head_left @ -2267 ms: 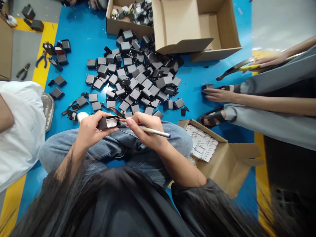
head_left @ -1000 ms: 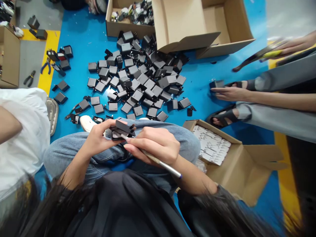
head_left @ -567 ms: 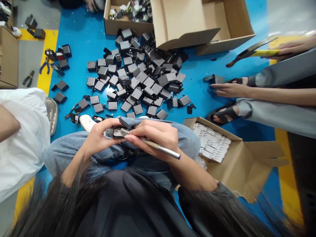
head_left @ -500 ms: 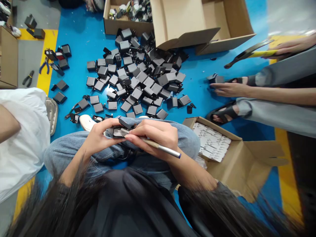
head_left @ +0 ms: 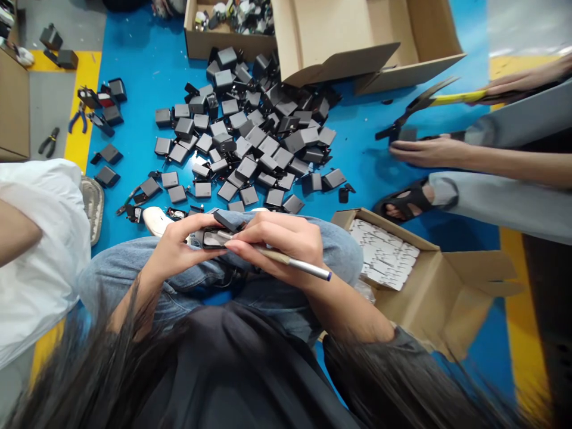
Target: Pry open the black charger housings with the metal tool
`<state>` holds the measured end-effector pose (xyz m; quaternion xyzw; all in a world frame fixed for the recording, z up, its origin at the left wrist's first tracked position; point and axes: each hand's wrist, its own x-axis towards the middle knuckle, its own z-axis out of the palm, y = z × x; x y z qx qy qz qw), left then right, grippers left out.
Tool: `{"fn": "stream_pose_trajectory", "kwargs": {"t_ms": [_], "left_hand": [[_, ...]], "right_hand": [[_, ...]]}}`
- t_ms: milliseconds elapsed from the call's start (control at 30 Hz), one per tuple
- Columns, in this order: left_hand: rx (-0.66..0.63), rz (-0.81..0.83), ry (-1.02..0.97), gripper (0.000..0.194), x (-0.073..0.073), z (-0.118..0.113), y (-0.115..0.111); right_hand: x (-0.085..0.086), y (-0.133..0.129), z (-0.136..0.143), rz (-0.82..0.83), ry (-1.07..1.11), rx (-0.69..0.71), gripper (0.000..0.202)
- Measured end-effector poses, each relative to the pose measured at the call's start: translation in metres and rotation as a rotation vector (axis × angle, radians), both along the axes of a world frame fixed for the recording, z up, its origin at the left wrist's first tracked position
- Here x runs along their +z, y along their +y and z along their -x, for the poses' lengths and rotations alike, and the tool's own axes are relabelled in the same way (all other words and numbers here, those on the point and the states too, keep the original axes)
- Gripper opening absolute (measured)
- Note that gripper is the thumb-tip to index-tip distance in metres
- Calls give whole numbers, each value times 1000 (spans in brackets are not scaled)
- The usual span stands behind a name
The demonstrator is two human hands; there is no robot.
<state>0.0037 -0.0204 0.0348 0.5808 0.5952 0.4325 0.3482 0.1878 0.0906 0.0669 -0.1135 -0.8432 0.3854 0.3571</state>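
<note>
Over my lap, my left hand (head_left: pixel 183 244) is closed around an opened dark grey power adapter (head_left: pixel 212 239), its pale inside facing up and a dark flap tilted at its top edge. My right hand (head_left: pixel 281 241) pinches a pen-shaped tool (head_left: pixel 308 268) with a silver barrel and a blue end. The tool's front end reaches into the adapter's opening; the exact tip is hidden by my fingers. Beyond my knees lies a large pile of grey adapters (head_left: pixel 245 167), many with hinged-open lids.
An open carton (head_left: pixel 415 280) with white pieces (head_left: pixel 379 256) stands beside my right knee. Further cartons (head_left: pixel 322 42) are at the back. Pliers (head_left: pixel 49 142) lie at the left. A co-worker's hands (head_left: pixel 420 152) at the right hold an adapter and a yellow-handled hammer-like tool (head_left: pixel 460 98).
My hands stay almost in place, the tool shifting slightly in the adapter. At the right, the co-worker's yellow-handled tool has come down and left onto the adapter in the other hand.
</note>
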Motion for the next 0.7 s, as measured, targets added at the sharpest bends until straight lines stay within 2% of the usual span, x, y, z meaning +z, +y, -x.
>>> {"fn": "stream_pose_trajectory", "kwargs": {"t_ms": [200,400,700], "left_hand": [[-12,-86,26,39,-2,-1,0],[-5,-99,102,33,-1,-2,1],[72,-156,236,27,-5,-6,-1]], "right_hand": [[4,1,-1,7,-45,21,18],[5,0,-1,-26,-87,32,21],[5,-5,-3,-102,-146,-5,22]]}}
